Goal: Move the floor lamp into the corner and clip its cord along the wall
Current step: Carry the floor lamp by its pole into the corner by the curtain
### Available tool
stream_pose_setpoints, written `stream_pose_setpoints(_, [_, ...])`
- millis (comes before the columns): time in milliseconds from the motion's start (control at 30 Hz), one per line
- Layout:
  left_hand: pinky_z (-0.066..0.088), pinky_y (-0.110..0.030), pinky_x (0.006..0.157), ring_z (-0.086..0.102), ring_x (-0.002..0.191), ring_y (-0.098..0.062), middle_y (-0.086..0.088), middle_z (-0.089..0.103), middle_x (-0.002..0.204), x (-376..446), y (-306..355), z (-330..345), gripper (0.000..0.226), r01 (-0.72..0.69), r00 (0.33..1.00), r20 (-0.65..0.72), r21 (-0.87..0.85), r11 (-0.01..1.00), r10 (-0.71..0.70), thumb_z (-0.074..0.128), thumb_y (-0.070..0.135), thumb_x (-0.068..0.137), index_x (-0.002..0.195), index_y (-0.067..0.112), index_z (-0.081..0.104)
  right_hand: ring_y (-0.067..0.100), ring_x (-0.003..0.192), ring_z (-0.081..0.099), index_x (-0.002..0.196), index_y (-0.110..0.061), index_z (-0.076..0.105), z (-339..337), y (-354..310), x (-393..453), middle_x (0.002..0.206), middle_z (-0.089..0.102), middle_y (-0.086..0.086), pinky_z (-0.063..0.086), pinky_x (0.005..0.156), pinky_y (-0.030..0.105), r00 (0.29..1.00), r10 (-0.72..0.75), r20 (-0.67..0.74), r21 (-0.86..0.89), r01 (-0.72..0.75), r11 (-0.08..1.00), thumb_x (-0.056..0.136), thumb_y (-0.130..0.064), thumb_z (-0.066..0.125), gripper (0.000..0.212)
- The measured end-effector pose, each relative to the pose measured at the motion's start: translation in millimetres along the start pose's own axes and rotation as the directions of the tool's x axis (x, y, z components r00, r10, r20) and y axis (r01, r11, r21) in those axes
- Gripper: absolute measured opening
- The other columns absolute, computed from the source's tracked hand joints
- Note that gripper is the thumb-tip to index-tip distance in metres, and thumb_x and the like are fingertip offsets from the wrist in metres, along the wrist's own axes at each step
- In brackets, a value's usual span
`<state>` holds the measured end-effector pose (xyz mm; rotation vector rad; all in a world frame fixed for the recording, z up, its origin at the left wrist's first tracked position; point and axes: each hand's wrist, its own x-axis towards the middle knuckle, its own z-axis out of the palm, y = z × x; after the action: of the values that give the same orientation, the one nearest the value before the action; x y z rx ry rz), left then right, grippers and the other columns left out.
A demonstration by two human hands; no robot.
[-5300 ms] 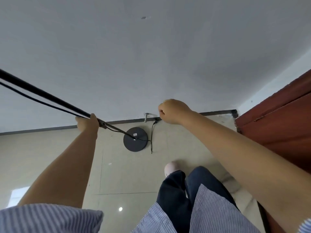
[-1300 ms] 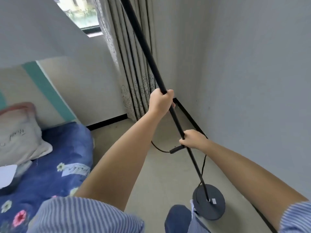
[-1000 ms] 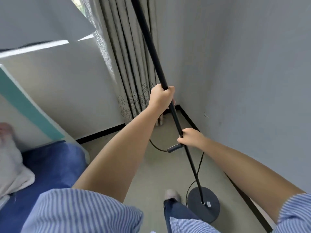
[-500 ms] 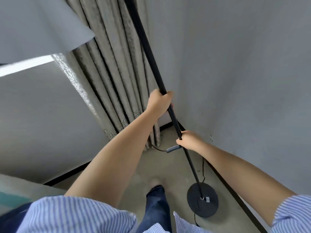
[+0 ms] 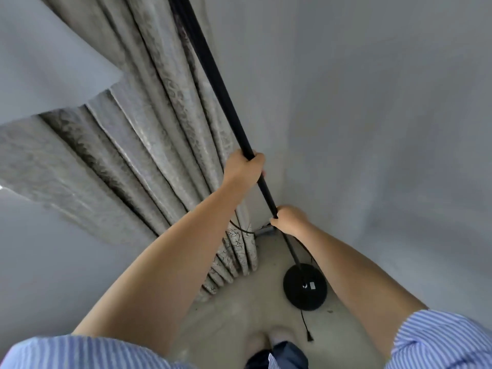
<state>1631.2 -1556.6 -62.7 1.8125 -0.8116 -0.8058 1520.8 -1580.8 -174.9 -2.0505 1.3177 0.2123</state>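
Both my hands gripped the thin black metal floor lamp pole, left hand high, right hand lower, fingers wrapped tight. Its long axis leaned up-left from the round black base on the floor by the corner. Grey patterned curtain hung just beside; black cord trailed loose.

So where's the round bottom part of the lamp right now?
The lamp base sits low and right of centre in the head view, on the floor near the corner, right of the curtain.
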Motion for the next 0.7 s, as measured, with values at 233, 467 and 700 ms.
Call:
stream_pose_setpoints(233, [0.048,-0.022,0.054,0.056,0.05,-0.01,0.0,0.059,0.051,48,17,-2,0.03,-0.002,0.994,-0.109,0.031,1.0,0.006,0.049,0.009,0.082,0.054,0.02,0.046,0.033,0.095,0.063,0.12,-0.012,0.053,-21,-18,67,0.107,0.067,0.016,0.044,0.065,0.032,0.994,-0.092,-0.057,0.013,0.093,0.996,0.09,-0.02,0.047,0.032])
stream_pose_setpoints(467, [0.056,-0.035,0.068,0.059,0.058,-0.018,-0.003,0.06,0.055,74,23,-7,0.033,-0.02,0.992,-0.126,0.096,0.995,0.032,0.049,0.007,0.084,0.053,0.018,0.047,0.03,0.091,0.064,0.118,-0.013,0.054,-26,-32,103,0.102,0.068,0.013,0.05,0.073,0.036,0.988,-0.144,-0.063,0.026,0.146,0.989,0.09,-0.027,0.049,0.032])
stream_pose_setpoints(700, [0.045,-0.022,0.05,0.05,0.045,-0.013,-0.006,0.057,0.053,82,24,5,0.039,-0.063,0.99,-0.123,0.108,0.992,0.076,0.048,0.005,0.086,0.049,0.018,0.045,0.031,0.095,0.063,0.117,-0.009,0.052,-34,-28,115,0.105,0.067,0.016,0.051,0.077,0.038,0.985,-0.167,-0.036,0.015,0.168,0.986,0.09,-0.025,0.048,0.032])
